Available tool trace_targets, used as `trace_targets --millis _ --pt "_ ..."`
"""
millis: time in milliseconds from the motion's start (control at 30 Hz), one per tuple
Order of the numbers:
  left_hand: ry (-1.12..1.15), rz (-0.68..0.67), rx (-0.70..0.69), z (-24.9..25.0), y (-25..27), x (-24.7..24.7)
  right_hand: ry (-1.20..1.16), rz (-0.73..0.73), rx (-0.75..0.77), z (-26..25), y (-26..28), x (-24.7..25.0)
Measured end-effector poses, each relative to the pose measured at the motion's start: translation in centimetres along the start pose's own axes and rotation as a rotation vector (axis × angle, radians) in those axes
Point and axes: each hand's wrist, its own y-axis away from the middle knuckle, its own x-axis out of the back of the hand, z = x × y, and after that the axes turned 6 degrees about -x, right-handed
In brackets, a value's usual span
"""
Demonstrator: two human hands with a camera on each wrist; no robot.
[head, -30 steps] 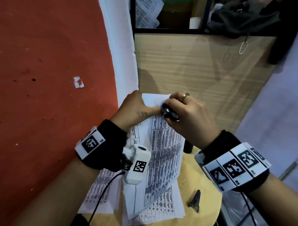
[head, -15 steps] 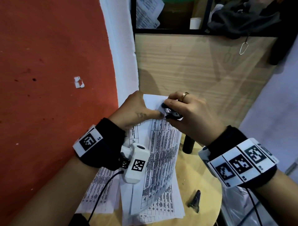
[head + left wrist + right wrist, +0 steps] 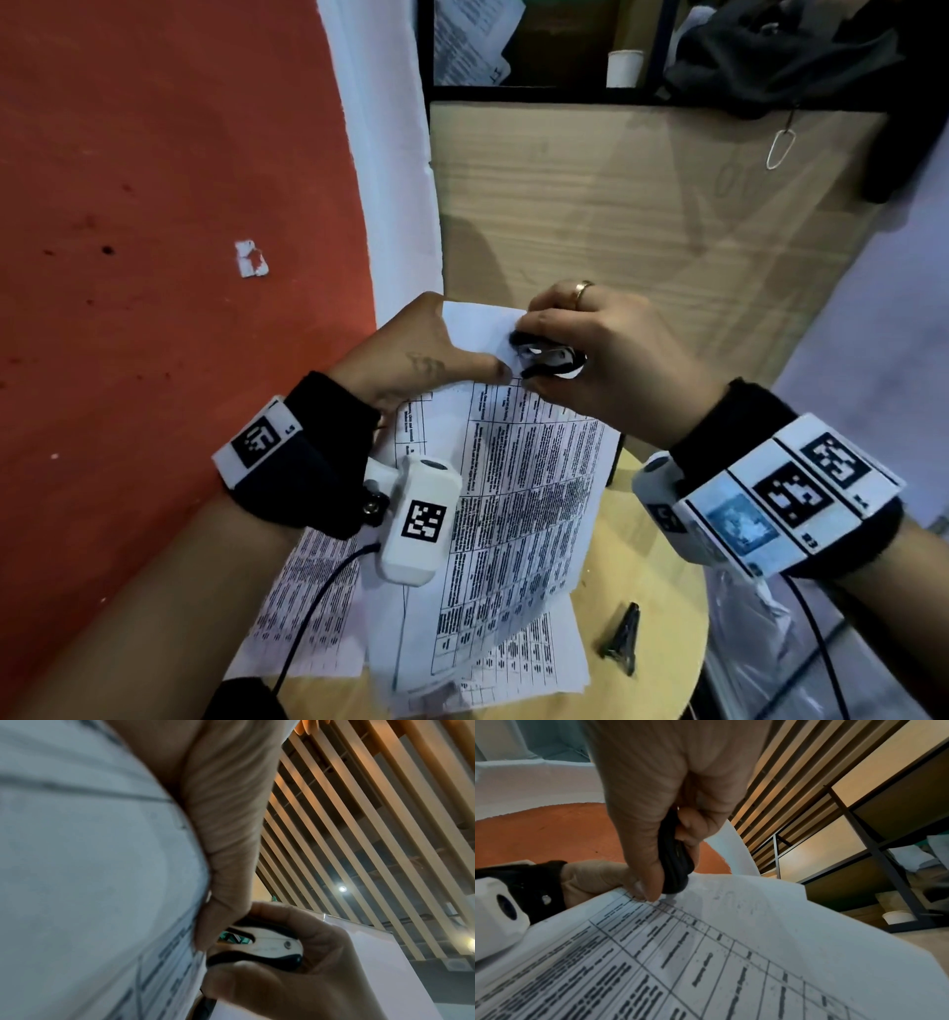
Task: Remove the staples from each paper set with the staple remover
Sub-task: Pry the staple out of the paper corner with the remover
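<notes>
While the right hand (image 3: 606,360) is squeezing the staple remover (image 3: 547,360) at the top corner of the paper set (image 3: 518,493), the left hand (image 3: 411,354) is pinching that corner just beside the tool; a hard pull risks tearing the sheet, or nipping the left thumb (image 3: 221,925).

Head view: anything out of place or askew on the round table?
Mostly ordinary. The loose sheets under the held paper set lie fanned and crooked, overhanging the round table. A small dark clip-like tool lies apart near the table's right edge; what it is cannot be told.
</notes>
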Motion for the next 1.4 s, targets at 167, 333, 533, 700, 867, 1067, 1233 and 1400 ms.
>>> trace_targets --millis 167,333,533,700,867,1067,1233,1400 --pt "0.021 0.020 0.016 -0.2 0.0 -0.1 0.053 -0.015 0.027 0.1 -0.1 0.1" --pt "0.061 0.002 0.007 -0.1 -0.1 -0.3 0.084 0.015 0.017 0.2 0.3 -0.3" --pt "0.168 -0.016 0.017 -0.4 0.2 -0.2 0.029 0.053 -0.041 0.3 0.4 -0.3" --pt "0.191 0.033 0.010 -0.8 0.3 -0.5 0.012 0.068 -0.069 0.3 0.8 -0.6" --pt "0.190 0.053 0.005 -0.9 0.5 -0.6 -0.073 0.100 -0.105 0.1 1.4 -0.6" --pt "0.241 0.115 0.001 -1.6 0.6 -0.5 -0.236 0.126 -0.168 0.0 1.4 -0.3" --pt "0.166 0.173 -0.035 -1.6 0.3 -1.1 -0.263 0.129 -0.154 0.1 1.4 -0.4" --pt "0.094 0.245 -0.096 -1.1 0.4 -2.2 -0.239 0.161 -0.168 0.2 1.6 -0.7"
